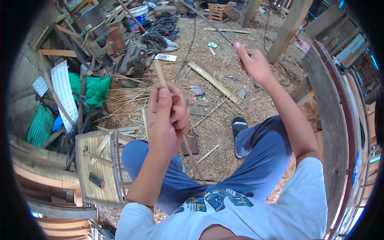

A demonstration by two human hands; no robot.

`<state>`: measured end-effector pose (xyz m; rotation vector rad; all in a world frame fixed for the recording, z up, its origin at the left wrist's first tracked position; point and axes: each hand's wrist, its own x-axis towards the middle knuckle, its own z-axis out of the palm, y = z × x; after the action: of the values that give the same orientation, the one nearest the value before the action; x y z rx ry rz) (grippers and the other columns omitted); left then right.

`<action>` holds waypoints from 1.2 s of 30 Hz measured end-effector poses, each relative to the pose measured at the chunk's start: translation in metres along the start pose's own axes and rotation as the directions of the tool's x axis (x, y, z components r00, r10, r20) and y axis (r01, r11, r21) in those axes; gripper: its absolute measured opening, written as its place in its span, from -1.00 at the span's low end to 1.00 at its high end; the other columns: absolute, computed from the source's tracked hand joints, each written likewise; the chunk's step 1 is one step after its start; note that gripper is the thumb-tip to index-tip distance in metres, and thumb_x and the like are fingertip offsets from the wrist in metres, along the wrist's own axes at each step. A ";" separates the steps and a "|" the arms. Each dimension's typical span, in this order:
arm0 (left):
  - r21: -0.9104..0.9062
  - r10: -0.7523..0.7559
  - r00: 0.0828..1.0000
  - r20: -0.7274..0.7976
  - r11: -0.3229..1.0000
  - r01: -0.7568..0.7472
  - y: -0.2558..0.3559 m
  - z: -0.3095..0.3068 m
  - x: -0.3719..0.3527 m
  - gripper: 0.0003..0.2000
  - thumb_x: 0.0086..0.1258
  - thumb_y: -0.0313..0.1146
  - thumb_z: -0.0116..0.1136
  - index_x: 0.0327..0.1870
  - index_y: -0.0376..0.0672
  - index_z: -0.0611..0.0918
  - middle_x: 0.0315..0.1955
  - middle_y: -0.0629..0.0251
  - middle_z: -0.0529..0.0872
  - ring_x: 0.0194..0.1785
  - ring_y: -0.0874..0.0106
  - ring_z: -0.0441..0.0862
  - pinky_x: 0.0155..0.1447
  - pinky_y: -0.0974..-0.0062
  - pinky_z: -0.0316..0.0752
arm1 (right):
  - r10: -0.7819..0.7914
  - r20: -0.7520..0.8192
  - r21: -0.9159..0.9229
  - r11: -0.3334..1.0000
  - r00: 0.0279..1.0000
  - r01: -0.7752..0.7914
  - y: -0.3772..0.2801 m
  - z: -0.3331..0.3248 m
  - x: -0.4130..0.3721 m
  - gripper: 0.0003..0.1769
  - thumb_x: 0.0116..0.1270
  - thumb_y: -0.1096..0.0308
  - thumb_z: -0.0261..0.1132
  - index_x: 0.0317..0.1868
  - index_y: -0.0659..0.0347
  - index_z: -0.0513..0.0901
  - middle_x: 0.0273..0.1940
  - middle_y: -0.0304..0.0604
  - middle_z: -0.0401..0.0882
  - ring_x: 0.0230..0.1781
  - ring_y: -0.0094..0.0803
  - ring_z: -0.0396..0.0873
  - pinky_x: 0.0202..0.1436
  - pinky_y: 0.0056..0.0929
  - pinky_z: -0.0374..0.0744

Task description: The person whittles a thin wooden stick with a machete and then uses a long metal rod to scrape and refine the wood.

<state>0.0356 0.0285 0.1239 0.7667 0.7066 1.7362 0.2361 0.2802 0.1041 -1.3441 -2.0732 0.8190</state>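
Note:
My left hand (168, 114) is closed around a thin, light wooden stick (161, 74). The stick runs from above my fingers down toward my lap, tilted slightly. Raised at the upper right, my right hand (255, 64) grips a long, thin dark rod (212, 25). That rod slants up and away to the top edge, and its far end is not clearly visible. The two hands are well apart, and the stick and the rod do not touch. Part of the stick is hidden by my left palm and fingers.
A low wooden bench (120, 188) at my left bears a hammer (98, 157) and a dark block (96, 180). Bundled thin strips (128, 95) and a bamboo slat (216, 85) lie on the shaving-covered floor. A post (290, 30) and a plank (326, 116) stand at right.

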 end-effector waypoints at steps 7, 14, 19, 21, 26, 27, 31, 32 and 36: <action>0.298 0.295 0.956 0.001 0.912 -0.281 -0.002 -0.011 0.017 -0.83 0.79 -0.16 -0.12 0.12 -0.01 0.42 -0.56 0.50 0.26 -0.57 0.69 0.15 -0.53 0.67 0.08 | -0.154 0.152 0.032 0.988 0.976 0.151 -0.004 0.012 -0.008 -0.01 0.38 -0.61 0.07 -0.50 0.33 0.67 -0.64 -0.22 0.50 -0.51 -0.39 0.51 -0.36 -0.20 0.48; 0.441 0.391 0.918 -0.063 0.836 -0.326 -0.014 -0.024 0.024 -0.85 0.77 -0.24 -0.11 0.04 -0.08 0.45 -0.49 0.47 0.36 -0.50 0.71 0.17 -0.43 0.68 0.09 | -0.234 0.291 0.331 0.934 0.928 0.131 -0.001 0.005 -0.020 -0.24 0.50 -0.34 0.26 -0.07 0.36 0.82 -0.64 -0.39 0.40 -0.63 -0.63 0.37 -0.54 -0.44 0.33; 0.673 0.529 0.847 0.051 0.609 -0.420 -0.022 -0.018 0.025 -0.86 0.77 -0.27 -0.11 0.04 -0.12 0.46 -0.49 0.48 0.35 -0.48 0.73 0.16 -0.43 0.66 0.06 | -0.300 0.203 0.268 0.933 0.932 0.242 -0.008 0.003 -0.031 -0.34 0.58 -0.26 0.18 -0.39 0.22 0.57 -0.67 -0.38 0.37 -0.67 -0.63 0.36 -0.57 -0.49 0.33; 0.683 0.527 0.846 0.083 0.588 -0.433 -0.024 -0.019 0.025 -0.85 0.77 -0.28 -0.12 0.00 -0.13 0.46 -0.49 0.48 0.35 -0.48 0.72 0.17 -0.42 0.65 0.07 | -0.305 0.210 0.255 0.934 0.929 0.249 -0.007 0.001 -0.032 -0.35 0.57 -0.26 0.19 -0.38 0.22 0.57 -0.66 -0.37 0.39 -0.65 -0.61 0.38 -0.55 -0.48 0.34; 0.622 0.523 0.836 0.165 0.603 -0.499 -0.031 -0.026 0.029 -0.85 0.76 -0.32 -0.15 -0.06 -0.15 0.45 -0.48 0.46 0.36 -0.46 0.70 0.20 -0.41 0.63 0.10 | -0.294 0.207 0.190 0.948 0.933 0.256 -0.002 0.001 -0.028 -0.24 0.46 -0.33 0.29 -0.05 0.37 0.82 -0.58 -0.28 0.53 -0.52 -0.53 0.46 -0.44 -0.35 0.42; 0.617 0.522 0.835 0.173 0.603 -0.505 -0.032 -0.026 0.027 -0.85 0.76 -0.32 -0.16 -0.07 -0.15 0.44 -0.48 0.46 0.37 -0.45 0.69 0.20 -0.41 0.62 0.11 | -0.290 0.205 0.167 0.951 0.935 0.259 -0.002 0.002 -0.029 -0.24 0.45 -0.33 0.29 -0.07 0.37 0.82 -0.58 -0.26 0.54 -0.52 -0.52 0.47 -0.43 -0.35 0.43; 0.628 0.511 0.840 0.180 0.598 -0.498 -0.033 -0.024 0.022 -0.87 0.74 -0.34 -0.11 -0.08 -0.16 0.44 -0.46 0.44 0.41 -0.45 0.69 0.23 -0.40 0.62 0.15 | -0.312 0.203 0.122 0.948 0.928 0.293 -0.007 0.003 -0.031 -0.27 0.45 -0.31 0.30 -0.15 0.35 0.82 -0.58 -0.23 0.55 -0.51 -0.50 0.49 -0.43 -0.36 0.43; 0.662 0.524 0.831 0.185 0.559 -0.500 -0.034 -0.024 0.022 -0.88 0.73 -0.35 -0.09 -0.08 -0.16 0.44 -0.46 0.44 0.42 -0.45 0.69 0.24 -0.41 0.63 0.16 | -0.325 0.204 0.126 0.944 0.923 0.305 -0.009 0.004 -0.032 -0.28 0.45 -0.30 0.31 -0.17 0.34 0.81 -0.59 -0.24 0.55 -0.51 -0.50 0.49 -0.43 -0.37 0.43; 0.707 0.512 0.848 0.140 0.548 -0.447 -0.037 -0.024 0.021 -0.91 0.68 -0.41 0.05 -0.11 -0.20 0.46 -0.43 0.46 0.44 -0.40 0.72 0.28 -0.36 0.64 0.18 | -0.361 0.270 0.203 0.928 0.893 0.314 -0.022 0.004 -0.043 -0.36 0.44 -0.25 0.35 -0.24 0.30 0.79 -0.60 -0.25 0.53 -0.56 -0.49 0.45 -0.45 -0.36 0.38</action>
<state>0.0333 0.0559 0.0832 1.5666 1.3876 1.9802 0.2355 0.2325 0.1132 -0.7757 -2.3323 1.0529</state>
